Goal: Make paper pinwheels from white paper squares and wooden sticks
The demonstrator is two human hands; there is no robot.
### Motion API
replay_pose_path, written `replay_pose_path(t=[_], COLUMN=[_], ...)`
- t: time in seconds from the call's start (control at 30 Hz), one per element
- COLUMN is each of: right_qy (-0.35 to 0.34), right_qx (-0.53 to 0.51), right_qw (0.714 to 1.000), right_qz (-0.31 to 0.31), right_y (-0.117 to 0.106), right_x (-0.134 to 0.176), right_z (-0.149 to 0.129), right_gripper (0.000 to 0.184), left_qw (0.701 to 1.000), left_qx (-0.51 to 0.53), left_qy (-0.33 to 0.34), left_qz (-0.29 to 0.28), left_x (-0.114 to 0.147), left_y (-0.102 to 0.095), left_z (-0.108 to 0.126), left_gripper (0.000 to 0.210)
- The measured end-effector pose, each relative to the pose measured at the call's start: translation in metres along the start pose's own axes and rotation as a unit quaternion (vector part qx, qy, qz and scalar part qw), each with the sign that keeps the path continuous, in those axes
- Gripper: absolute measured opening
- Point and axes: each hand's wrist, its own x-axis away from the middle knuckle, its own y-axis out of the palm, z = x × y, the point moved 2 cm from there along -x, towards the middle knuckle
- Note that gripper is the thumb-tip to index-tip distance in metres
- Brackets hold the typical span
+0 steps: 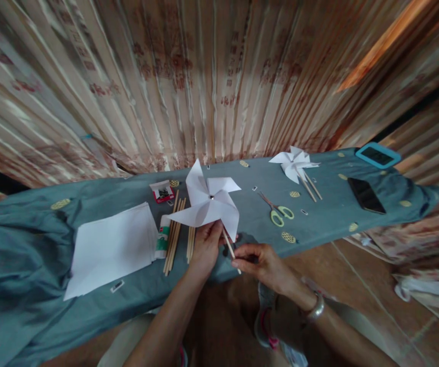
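A white paper pinwheel with a shiny pin at its centre is held up over the near edge of the table. Its thin wooden stick slants down to the right. My left hand grips the pinwheel just below the blades, its fingers partly hidden by the paper. Thumb and fingers of my right hand pinch the stick near its lower end. Left of the pinwheel lie several loose wooden sticks, with a green and white glue stick beside them.
A stack of white paper lies left on the blue-green cloth. Behind the sticks sits a small red box of dark pins. Rightward are scissors, other pinwheels, a black phone and a blue-framed device. A curtain hangs behind.
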Motion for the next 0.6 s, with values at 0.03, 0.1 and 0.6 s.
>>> replay_pose_path(t=[0.03, 0.1, 0.6], right_qy=[0.000, -0.007, -0.064], right_qx=[-0.006, -0.011, -0.040], right_qw=[1.000, 1.000, 0.995], right_qz=[0.003, 0.012, 0.061], right_y=[0.001, 0.001, -0.011], right_x=[0.000, -0.001, -0.014], right_z=[0.001, 0.003, 0.017], right_gripper=[0.027, 0.024, 0.022], left_qw=[1.000, 1.000, 0.998], left_qx=[0.000, -0.002, -0.052], left_qy=[0.000, -0.006, -0.013], left_qz=[0.000, -0.004, -0.033], left_x=[-0.001, -0.001, 0.005], left_y=[0.000, 0.000, -0.002], left_z=[0.000, -0.001, -0.013], left_gripper=[0.033, 0.032, 0.030])
